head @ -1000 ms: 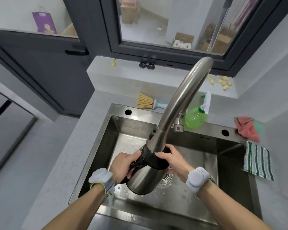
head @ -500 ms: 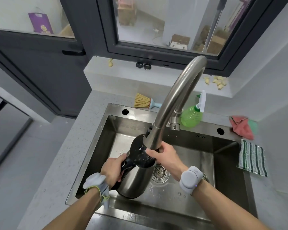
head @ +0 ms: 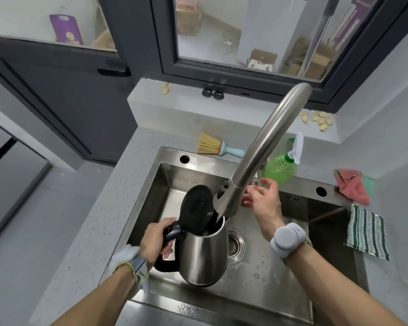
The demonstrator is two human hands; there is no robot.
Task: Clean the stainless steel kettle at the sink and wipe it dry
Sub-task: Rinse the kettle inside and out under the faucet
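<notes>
Over the stainless steel sink basin point(head: 292, 267), the rounded stainless steel kettle with a black handle point(head: 203, 252) is being held upright just under the head of the tall brushed-steel gooseneck tap point(head: 264, 147), its black hinged lid point(head: 197, 208) being kept swung open. The handle is being gripped by the left hand point(head: 157, 238), whose fingers are being curled firmly around it. The right hand point(head: 262, 201) is being held beside the tap, apart from the kettle, with its fingers spread loosely and nothing being grasped; it appears to be reaching toward the tap lever behind the neck.

Judging by this, the task is being carried through an early stage: the kettle is being positioned for filling or rinsing, and whether water is being run cannot be told, though scattered drops are being shown on the basin floor. Scrubbing, if needed, emptying and the wiping dry are being left for later. For the drying, a green-and-white striped cloth point(head: 366, 234) is being kept on the grey speckled tabletop point(head: 118, 208) to the right of the sink, with a crumpled pink and green rag point(head: 352, 185) near it. A green plastic spray bottle point(head: 282, 168) and a straw-bristled brush with a pale blue handle point(head: 216, 147) are being kept behind the basin.

No brand or writing is being made legible on the kettle; print on the purple bag point(head: 66, 29) beyond the window is too small to be read
</notes>
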